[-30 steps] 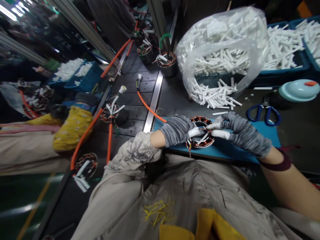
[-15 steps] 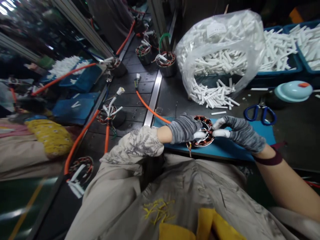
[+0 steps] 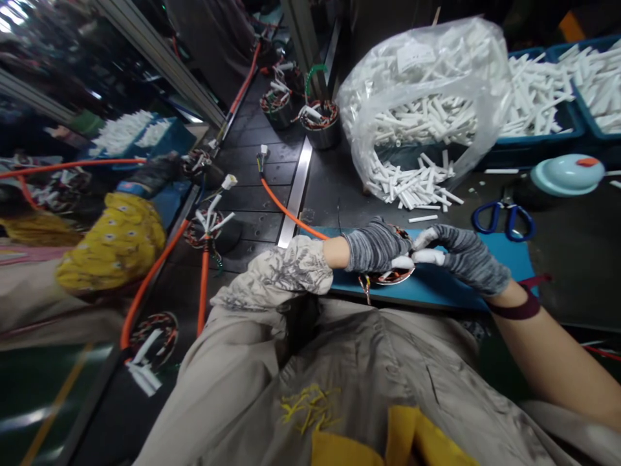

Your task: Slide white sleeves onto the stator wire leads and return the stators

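Observation:
A motor stator point(image 3: 394, 277), a ring with copper windings, lies on the blue mat point(image 3: 509, 259) in front of my lap. My left hand point(image 3: 378, 246), in a grey striped glove with white fingertips, reaches over the ring and covers most of it. From the right, my right hand point(image 3: 458, 255), gloved alike, meets it above the ring's right edge. Both hands are closed in a pinch, fingertips touching; whatever they grip is hidden. An orange cable point(image 3: 286, 210) with a white connector point(image 3: 264, 149) runs under my left wrist.
Behind my hands, a plastic bag point(image 3: 359, 110) spills white sleeves point(image 3: 407, 184). Blue-handled scissors point(image 3: 504, 217) lie right, beside a light-blue lidded container point(image 3: 567, 175). More wired stators point(image 3: 320, 123) stand on the slatted conveyor point(image 3: 272, 181). A co-worker's yellow sleeve point(image 3: 114, 243) is at left.
My left hand has moved right across the stator until its fingertips meet my right hand's. The co-worker's arm at left has reached forward toward a stator.

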The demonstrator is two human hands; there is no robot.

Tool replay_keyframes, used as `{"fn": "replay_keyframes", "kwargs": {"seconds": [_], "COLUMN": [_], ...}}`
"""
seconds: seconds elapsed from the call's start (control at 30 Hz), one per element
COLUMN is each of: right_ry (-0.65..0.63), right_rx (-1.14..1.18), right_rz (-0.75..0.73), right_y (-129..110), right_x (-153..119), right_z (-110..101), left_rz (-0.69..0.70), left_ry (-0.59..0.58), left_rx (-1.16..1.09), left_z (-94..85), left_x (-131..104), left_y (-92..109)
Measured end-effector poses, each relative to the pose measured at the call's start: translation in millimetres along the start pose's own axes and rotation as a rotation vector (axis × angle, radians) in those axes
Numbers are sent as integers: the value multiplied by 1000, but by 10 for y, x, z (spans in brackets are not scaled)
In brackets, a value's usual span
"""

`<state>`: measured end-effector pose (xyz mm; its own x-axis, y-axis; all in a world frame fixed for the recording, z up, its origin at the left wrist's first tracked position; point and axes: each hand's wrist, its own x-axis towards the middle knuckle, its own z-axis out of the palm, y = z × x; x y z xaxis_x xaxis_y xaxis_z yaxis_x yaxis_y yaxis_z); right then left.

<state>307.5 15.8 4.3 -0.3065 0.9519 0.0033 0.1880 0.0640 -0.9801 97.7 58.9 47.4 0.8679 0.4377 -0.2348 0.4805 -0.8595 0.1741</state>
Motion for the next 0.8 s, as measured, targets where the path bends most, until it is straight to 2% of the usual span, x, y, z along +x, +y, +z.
{"fn": "replay_keyframes", "kwargs": {"seconds": [0.07, 0.17, 0.2, 0.27, 0.37, 0.43, 0.5, 0.6, 0.67, 0.73, 0.8], "right_ry": [27, 57, 58, 55, 54, 48, 7, 8, 45, 56, 101], "right_rx": [-14, -97, -129, -147, -134, -226, -462, -878, -995, -979, -914], "right_rz": [-12, -21, -18, -9, -23, -58, -81, -32, 18, 26, 6], "right_y": [16, 67, 90, 139, 209, 245, 274, 316, 334, 322, 265], "right_x": [-51, -148, -173, -195, -141, -41, 113, 404, 557, 596, 489], "right_z": [9, 22, 32, 61, 92, 65, -9, -147, -204, -211, -170], "left_rz": [5, 42, 99, 199, 138, 5, -186, -499, -619, -696, -713], "left_ry": [99, 341, 388, 377, 342, 288, 201, 56, 1, 25, 124], "left_rx": [-13, -111, -146, -168, -150, -111, -26, 91, 88, 34, -66], "left_z": [33, 148, 210, 360, 574, 651, 658, 577, 507, 462, 463], "left_x": [-130, -543, -695, -948, -1121, -1115, -1050, -891, -777, -703, -711], "left_y": [-87, -365, -476, -670, -741, -585, -291, 223, 464, 561, 536]}}
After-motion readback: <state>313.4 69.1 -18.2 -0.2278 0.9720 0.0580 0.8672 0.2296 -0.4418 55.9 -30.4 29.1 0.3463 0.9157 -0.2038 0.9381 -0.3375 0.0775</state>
